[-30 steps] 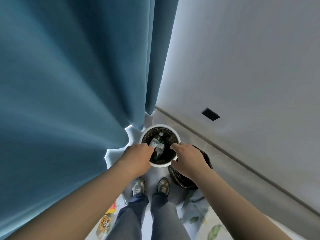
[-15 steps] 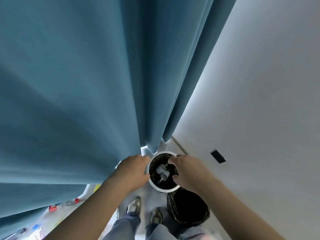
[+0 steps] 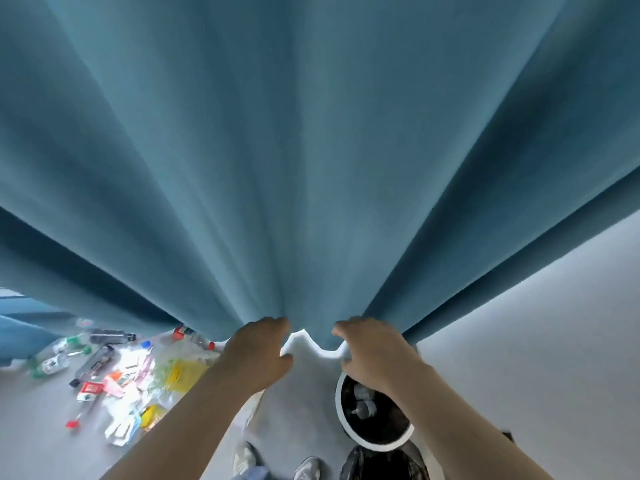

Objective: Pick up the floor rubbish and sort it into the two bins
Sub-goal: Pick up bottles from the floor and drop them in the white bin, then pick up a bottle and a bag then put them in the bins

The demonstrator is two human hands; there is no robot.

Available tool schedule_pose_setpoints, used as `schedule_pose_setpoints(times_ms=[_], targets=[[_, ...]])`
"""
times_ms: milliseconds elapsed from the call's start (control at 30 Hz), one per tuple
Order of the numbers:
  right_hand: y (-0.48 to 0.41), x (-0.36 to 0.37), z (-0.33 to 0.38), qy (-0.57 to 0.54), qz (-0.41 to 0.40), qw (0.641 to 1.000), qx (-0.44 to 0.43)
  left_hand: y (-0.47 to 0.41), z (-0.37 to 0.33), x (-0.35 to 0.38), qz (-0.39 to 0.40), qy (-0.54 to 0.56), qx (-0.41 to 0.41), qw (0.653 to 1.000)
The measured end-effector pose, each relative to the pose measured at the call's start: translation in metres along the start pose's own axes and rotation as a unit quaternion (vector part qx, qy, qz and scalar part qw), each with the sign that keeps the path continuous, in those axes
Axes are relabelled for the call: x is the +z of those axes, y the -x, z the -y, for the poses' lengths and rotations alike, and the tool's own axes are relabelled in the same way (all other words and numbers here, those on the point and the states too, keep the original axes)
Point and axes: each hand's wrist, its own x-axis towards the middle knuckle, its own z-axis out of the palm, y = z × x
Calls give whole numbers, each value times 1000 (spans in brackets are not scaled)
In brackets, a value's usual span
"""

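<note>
Teal curtain [image 3: 311,150] over rubbish-strewn grey floor [image 3: 41,427]

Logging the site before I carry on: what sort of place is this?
Probably an indoor room, home or office unclear: a floor-length blue curtain hangs beside a plain white wall, with rubbish scattered over smooth grey floor.

a teal pleated curtain [image 3: 311,150] fills most of the view, hanging down to a pale grey floor [image 3: 41,427], with a plain white wall [image 3: 554,341] at right.
</note>
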Motion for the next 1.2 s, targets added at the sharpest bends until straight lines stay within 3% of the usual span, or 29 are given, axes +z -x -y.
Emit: schedule_pose_setpoints(times_ms=[300, 633, 1000, 1200], targets=[[-59, -16, 126, 58, 29, 988, -144, 69, 104, -18, -55, 80, -149, 984], [-89, -19, 259, 95, 71, 962, -245, 148, 202, -24, -107, 134, -251, 953], [-126, -11, 344, 146, 99, 903, -391, 194, 236, 1, -137, 217, -415, 873], [-136, -6, 373, 169, 126, 875, -435, 209, 243, 13, -147, 245, -460, 841]])
